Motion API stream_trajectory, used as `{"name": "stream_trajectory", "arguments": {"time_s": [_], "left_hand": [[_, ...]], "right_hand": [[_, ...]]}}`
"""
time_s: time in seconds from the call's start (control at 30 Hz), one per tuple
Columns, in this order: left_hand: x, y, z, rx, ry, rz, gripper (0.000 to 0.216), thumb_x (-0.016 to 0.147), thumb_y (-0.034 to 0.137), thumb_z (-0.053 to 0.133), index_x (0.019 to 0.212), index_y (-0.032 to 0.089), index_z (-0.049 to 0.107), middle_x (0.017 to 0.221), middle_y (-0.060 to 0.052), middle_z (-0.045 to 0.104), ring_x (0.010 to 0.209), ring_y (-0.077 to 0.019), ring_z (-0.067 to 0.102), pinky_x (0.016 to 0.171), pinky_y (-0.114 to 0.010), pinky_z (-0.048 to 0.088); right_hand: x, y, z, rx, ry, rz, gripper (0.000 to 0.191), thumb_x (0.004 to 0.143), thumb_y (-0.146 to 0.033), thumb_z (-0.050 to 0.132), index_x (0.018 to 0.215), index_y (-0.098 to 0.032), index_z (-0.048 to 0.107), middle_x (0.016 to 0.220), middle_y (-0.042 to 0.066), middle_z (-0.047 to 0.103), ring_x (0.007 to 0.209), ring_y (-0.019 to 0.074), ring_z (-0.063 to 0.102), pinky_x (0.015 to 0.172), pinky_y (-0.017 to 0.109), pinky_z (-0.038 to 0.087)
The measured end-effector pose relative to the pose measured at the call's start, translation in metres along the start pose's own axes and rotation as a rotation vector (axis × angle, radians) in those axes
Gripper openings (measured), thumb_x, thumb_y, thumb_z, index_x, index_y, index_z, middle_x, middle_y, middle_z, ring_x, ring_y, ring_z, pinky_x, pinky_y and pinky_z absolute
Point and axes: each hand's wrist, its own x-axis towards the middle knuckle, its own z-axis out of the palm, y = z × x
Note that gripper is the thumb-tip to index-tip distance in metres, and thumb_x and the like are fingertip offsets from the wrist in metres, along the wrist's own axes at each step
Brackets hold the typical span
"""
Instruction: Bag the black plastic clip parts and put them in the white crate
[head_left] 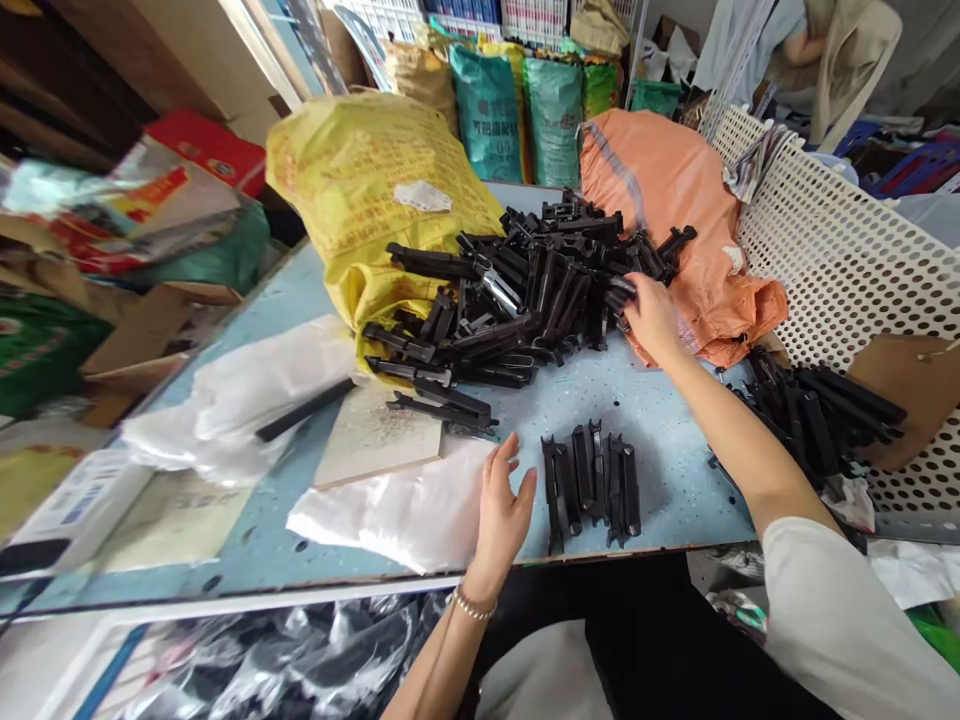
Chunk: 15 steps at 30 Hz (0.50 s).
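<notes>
A big heap of long, narrow black parts spills over the table between two sacks; a few pieces show shiny metal. At the right side of this heap, my right hand has its fingers closed around one black part. My left hand hovers near the table's front edge with fingers apart and holds nothing. Just right of it, several black parts lie side by side in a short row. Beyond its fingertips, more black parts lie by a pale flat board.
A yellow sack and an orange sack lie behind the heap. White plastic bags lie at left and front. A perforated cream basket stands right, beside another black pile. Cartons and bags crowd the left.
</notes>
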Motion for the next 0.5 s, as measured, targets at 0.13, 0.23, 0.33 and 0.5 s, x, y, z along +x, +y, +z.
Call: {"name": "stream_trajectory", "arguments": {"time_s": [0.13,0.23,0.33,0.5], "left_hand": [[0.036,0.063,0.028,0.148,0.079,0.344,0.064,0.095,0.028,0.059,0.153,0.019,0.034,0.148,-0.020,0.041,0.141,-0.0318,0.041,0.116,-0.054,0.037],[0.058,0.093,0.046,0.079,0.066,0.330,0.084,0.087,0.033,0.068,0.155,0.010,0.025,0.147,-0.026,0.040,0.138,-0.0373,0.043,0.111,-0.056,0.040],[0.062,0.094,0.038,-0.290,-0.100,0.057,0.073,0.085,0.035,0.068,0.148,0.015,0.035,0.130,-0.017,0.056,0.115,-0.0279,0.059,0.095,-0.043,0.052],[0.035,0.087,0.003,-0.946,-0.446,-0.354,0.053,0.083,0.049,0.066,0.122,0.017,0.050,0.074,0.000,0.061,0.057,-0.0131,0.053,0.053,-0.024,0.044]], "right_hand": [[-0.059,-0.041,-0.031,0.338,0.143,0.033,0.045,0.087,-0.034,0.055,0.128,-0.016,0.051,0.127,0.011,0.060,0.117,0.0154,0.057,0.110,0.036,0.052],[-0.108,-0.073,-0.046,0.541,-0.081,0.037,0.048,0.087,-0.039,0.058,0.130,-0.020,0.049,0.125,0.008,0.061,0.107,0.0109,0.061,0.090,0.026,0.058],[-0.135,-0.079,-0.054,0.697,-0.253,-0.013,0.049,0.094,-0.045,0.047,0.138,-0.024,0.043,0.125,0.007,0.061,0.101,0.0067,0.062,0.079,0.020,0.057],[-0.136,-0.072,-0.048,0.370,-0.222,-0.219,0.037,0.094,-0.049,0.047,0.110,-0.019,0.059,0.103,0.007,0.066,0.093,0.0093,0.056,0.082,0.024,0.051]]}}
